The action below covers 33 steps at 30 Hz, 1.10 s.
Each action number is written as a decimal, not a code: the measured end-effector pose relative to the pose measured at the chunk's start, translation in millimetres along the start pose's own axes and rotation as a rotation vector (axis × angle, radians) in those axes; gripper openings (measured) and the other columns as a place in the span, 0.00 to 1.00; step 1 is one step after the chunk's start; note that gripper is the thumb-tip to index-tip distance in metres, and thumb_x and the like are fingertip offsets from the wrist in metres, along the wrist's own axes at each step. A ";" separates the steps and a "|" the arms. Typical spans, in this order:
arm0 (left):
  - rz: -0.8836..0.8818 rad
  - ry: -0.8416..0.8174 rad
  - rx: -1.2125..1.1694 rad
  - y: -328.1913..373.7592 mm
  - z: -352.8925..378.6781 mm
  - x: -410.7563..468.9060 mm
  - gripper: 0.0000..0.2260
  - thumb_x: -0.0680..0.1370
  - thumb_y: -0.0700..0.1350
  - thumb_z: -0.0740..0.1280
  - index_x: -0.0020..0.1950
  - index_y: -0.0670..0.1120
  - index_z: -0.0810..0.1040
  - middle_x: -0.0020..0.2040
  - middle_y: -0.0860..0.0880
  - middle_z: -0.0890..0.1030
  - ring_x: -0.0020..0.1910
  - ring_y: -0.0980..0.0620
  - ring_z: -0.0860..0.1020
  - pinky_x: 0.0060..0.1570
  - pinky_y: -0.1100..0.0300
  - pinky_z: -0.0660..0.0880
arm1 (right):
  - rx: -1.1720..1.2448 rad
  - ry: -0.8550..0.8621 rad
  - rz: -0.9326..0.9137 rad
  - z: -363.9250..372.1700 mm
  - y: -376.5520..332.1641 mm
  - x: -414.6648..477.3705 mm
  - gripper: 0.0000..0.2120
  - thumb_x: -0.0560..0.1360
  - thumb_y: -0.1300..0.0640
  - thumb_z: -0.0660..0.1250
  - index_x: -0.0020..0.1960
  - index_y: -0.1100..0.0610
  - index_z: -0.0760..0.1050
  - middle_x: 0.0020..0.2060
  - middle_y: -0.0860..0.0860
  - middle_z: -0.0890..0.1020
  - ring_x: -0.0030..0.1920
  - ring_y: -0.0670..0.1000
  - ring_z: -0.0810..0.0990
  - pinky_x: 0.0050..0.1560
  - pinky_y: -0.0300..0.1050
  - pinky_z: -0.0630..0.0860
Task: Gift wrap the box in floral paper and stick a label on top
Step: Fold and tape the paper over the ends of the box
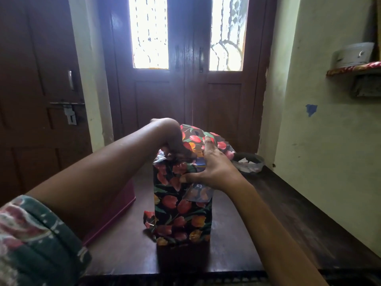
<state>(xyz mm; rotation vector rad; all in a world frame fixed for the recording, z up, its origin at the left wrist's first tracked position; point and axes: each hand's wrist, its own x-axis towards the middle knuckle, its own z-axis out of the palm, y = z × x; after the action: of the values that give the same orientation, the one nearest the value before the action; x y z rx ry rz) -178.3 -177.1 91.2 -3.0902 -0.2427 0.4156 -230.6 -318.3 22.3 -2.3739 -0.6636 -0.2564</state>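
i see the tall box [182,213] upright on the dark wooden surface [257,234], sheathed in glossy, crinkled paper [195,138], black with red and orange tulips. the left hand [172,139] pinches bunched paper at the top's left edge. the right hand [214,168] is spread wide, fingers flat on the raised flap, thumb on the front face. a pink tub [115,213] sits just left. a round dish [249,162] of scraps sits behind.

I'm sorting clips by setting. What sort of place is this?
Likely a room in a home, near an entrance: dark wooden double doors with glass panes, a painted plaster wall with a small shelf holding a tin, and a wooden table where floral paper stands half folded.
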 end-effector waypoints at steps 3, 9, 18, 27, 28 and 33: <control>0.011 -0.084 -0.134 -17.9 9.4 2.8 0.39 0.61 0.75 0.61 0.51 0.40 0.74 0.40 0.46 0.78 0.38 0.49 0.75 0.42 0.60 0.75 | -0.010 -0.011 0.001 0.9 -1.9 -0.1 0.58 0.64 0.46 0.76 0.76 0.57 0.37 0.76 0.54 0.54 0.74 0.53 0.56 0.70 0.43 0.59; 0.066 0.109 -0.427 -61.6 2.4 -12.8 0.14 0.75 0.50 0.69 0.46 0.39 0.74 0.29 0.48 0.69 0.25 0.52 0.65 0.22 0.68 0.63 | -0.044 -0.023 0.008 -1.6 -2.1 1.6 0.59 0.65 0.45 0.76 0.76 0.59 0.36 0.76 0.54 0.51 0.75 0.53 0.54 0.70 0.42 0.56; 0.199 0.154 -0.503 -31.1 18.1 -12.0 0.12 0.70 0.51 0.74 0.38 0.47 0.73 0.38 0.50 0.76 0.34 0.53 0.73 0.32 0.63 0.71 | -0.056 -0.030 0.001 -0.2 -2.7 3.9 0.58 0.64 0.45 0.76 0.76 0.59 0.37 0.76 0.55 0.54 0.75 0.53 0.55 0.70 0.43 0.57; 0.504 0.345 -0.673 -57.9 29.4 -19.7 0.11 0.75 0.30 0.63 0.48 0.41 0.82 0.41 0.48 0.82 0.37 0.60 0.79 0.41 0.67 0.76 | -0.087 -0.010 -0.215 -3.3 1.9 6.9 0.47 0.66 0.45 0.74 0.76 0.54 0.51 0.72 0.53 0.64 0.71 0.52 0.64 0.66 0.44 0.64; 0.522 0.308 -0.639 -58.1 33.7 -17.0 0.11 0.75 0.31 0.63 0.50 0.42 0.83 0.45 0.47 0.83 0.42 0.56 0.79 0.47 0.62 0.76 | -0.069 -0.009 -0.259 -4.6 0.2 4.1 0.43 0.67 0.44 0.73 0.75 0.53 0.55 0.71 0.52 0.66 0.70 0.51 0.65 0.65 0.43 0.65; 0.558 0.185 -0.710 -60.1 41.1 -10.2 0.10 0.78 0.35 0.62 0.56 0.41 0.79 0.50 0.42 0.80 0.48 0.46 0.78 0.52 0.52 0.75 | -0.111 -0.052 -0.501 -16.3 -4.2 -18.5 0.37 0.64 0.39 0.73 0.69 0.48 0.66 0.67 0.46 0.71 0.66 0.44 0.68 0.68 0.43 0.65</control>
<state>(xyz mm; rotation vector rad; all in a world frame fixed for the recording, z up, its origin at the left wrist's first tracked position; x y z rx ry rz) -207.9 -119.6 56.4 -3.8286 0.6309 0.0250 -248.8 -333.2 30.7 -2.2875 -1.2960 -0.4557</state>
